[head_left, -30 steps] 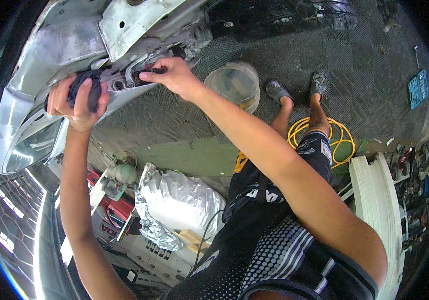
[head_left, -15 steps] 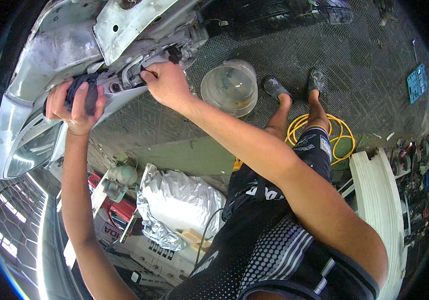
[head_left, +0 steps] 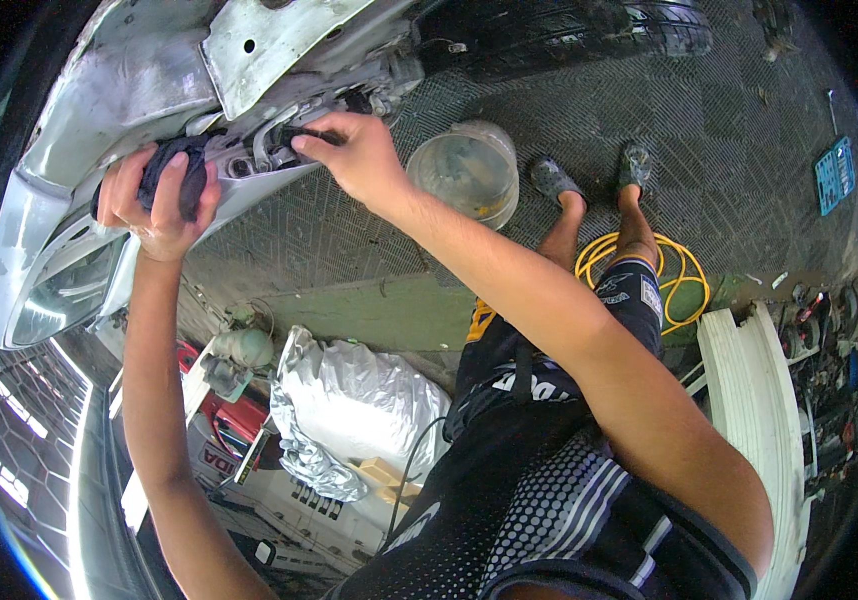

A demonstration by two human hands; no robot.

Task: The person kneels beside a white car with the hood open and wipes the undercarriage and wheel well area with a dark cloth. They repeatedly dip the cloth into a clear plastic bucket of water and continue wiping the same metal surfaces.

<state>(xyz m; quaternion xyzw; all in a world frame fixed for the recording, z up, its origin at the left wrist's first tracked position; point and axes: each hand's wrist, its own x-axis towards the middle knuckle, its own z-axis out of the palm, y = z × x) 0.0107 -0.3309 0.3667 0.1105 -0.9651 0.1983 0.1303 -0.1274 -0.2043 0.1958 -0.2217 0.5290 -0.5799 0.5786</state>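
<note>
My left hand (head_left: 161,200) is wrapped round a bunched dark cloth (head_left: 177,180), pressed against the silver car body (head_left: 114,100) beside an edge with a window (head_left: 69,285). A short way to the right, my right hand (head_left: 357,155) has thumb and forefinger bent round a small dark piece at a metal bracket (head_left: 267,140). Shadow and the fingers hide what that piece is. Above the hands, a pale panel with a round hole (head_left: 269,50) overhangs the dirty metal parts.
A cloudy plastic bucket (head_left: 464,175) stands on the patterned floor near my shoes (head_left: 556,178). Beside my legs lies a coiled yellow hose (head_left: 689,285). A tyre (head_left: 599,35) is at the top, a blue tool case (head_left: 835,175) far right, and silver sheeting (head_left: 364,390) lower down.
My right hand has drawn slightly right and its fingers have turned, showing thumb and forefinger more. My left hand keeps the dark cloth in nearly the same place. The view has shifted a little.
</note>
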